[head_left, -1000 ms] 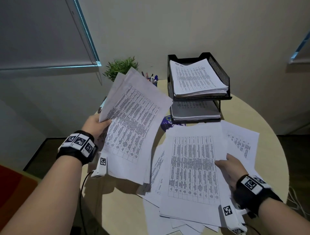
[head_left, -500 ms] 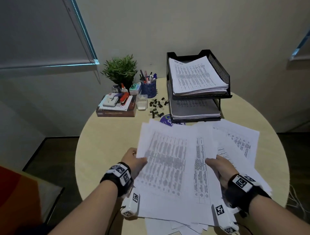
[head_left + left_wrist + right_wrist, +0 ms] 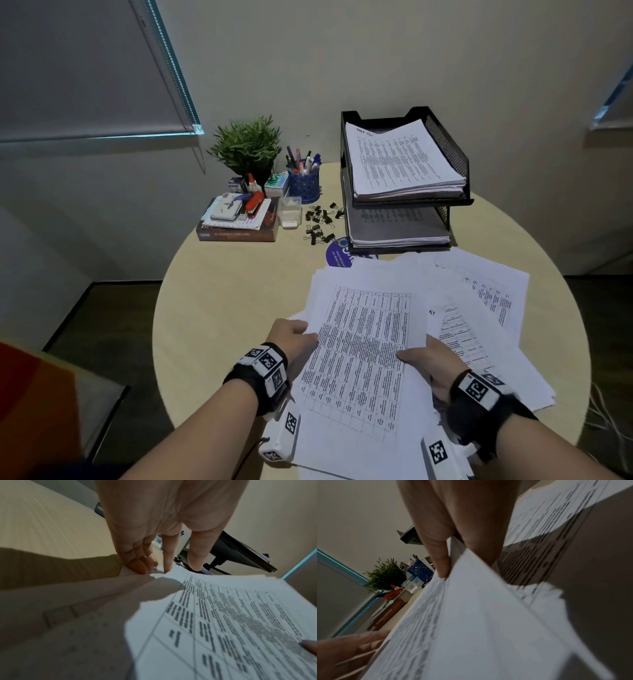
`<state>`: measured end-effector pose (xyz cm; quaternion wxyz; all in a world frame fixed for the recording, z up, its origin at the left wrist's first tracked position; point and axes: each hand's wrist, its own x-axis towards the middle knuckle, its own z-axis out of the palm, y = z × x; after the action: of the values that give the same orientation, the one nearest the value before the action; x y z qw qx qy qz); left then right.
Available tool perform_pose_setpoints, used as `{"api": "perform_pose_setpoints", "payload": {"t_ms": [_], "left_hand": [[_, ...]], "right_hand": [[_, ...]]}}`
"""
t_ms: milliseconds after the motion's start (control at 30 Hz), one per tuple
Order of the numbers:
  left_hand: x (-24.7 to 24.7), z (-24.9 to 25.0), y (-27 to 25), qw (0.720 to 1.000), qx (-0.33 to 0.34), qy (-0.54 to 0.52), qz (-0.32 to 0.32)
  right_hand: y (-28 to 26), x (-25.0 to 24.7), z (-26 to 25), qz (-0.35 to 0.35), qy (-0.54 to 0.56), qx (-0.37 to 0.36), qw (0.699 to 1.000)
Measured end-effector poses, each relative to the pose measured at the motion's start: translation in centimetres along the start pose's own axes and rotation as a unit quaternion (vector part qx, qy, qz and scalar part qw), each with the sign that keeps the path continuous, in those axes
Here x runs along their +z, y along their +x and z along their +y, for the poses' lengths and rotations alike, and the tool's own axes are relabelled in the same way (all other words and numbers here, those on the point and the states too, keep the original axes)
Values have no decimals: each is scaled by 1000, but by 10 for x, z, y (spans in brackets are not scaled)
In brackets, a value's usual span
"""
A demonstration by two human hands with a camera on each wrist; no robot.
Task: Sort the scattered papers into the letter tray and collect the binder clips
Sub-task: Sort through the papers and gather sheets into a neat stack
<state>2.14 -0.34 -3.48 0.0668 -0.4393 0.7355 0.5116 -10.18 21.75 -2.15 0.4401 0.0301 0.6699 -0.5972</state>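
A stack of printed sheets [image 3: 363, 356] sits in front of me over the scattered papers [image 3: 486, 308] on the round table [image 3: 219, 308]. My left hand [image 3: 291, 337] grips the stack's left edge; in the left wrist view its fingers [image 3: 137, 563] curl under the paper [image 3: 231, 615]. My right hand [image 3: 428, 359] pinches the right edge, thumb on top; the right wrist view shows the thumb [image 3: 440, 561] pressed on the sheets [image 3: 479, 615]. The black two-tier letter tray [image 3: 445, 150] at the back holds paper on both levels. Several black binder clips [image 3: 320, 222] lie loose left of the tray.
At the back left stand a potted plant [image 3: 248, 147], a blue pen cup [image 3: 304, 181], a clear small box [image 3: 289, 212] and a book [image 3: 239, 234] topped with a stapler and small items. A purple round sticker [image 3: 337, 255] peeks from under the tray. The table's left half is bare wood.
My left hand brought its raised sheaf down and across onto the sheets by my right hand. Both hands now hold one combined stack, drawn closer to me.
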Motion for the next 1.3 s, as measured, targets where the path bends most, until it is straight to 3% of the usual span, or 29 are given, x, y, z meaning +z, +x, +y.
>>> {"api": "perform_pose_setpoints", "payload": {"t_ms": [133,200,300,400,567,733,867,967,1067,1200,1300], "left_hand": [[-9,2,3,999,24,3,45],[-14,7,2,996,36,-54,54],[-19,22,-3,961,24,-270,-60],[-21,39,-7,930,27,-346,-123],[-34,77,-23,918,157,-361,-37],[-45,106,-35,882,292,-370,1],[-41,104,-37,886,315,-339,-8],[-34,100,-31,894,302,-330,-21],[-30,106,-31,899,296,-322,4],[-35,121,-37,883,327,-336,23],[-34,117,-37,892,315,-324,26]], "right_hand": [[1,-1,-9,-19,-9,-11,1000],[-3,-3,-21,-35,7,-30,999],[-12,-4,-41,-43,17,-85,995],[-26,5,-59,-17,-19,-155,988],[-41,12,-83,71,-37,-287,954],[-49,12,-107,87,9,-382,920],[-44,10,-103,83,7,-394,915],[-34,10,-92,82,8,-361,929],[-32,15,-92,93,19,-350,932],[-36,16,-103,109,53,-387,914],[-31,12,-99,100,23,-367,925]]}}
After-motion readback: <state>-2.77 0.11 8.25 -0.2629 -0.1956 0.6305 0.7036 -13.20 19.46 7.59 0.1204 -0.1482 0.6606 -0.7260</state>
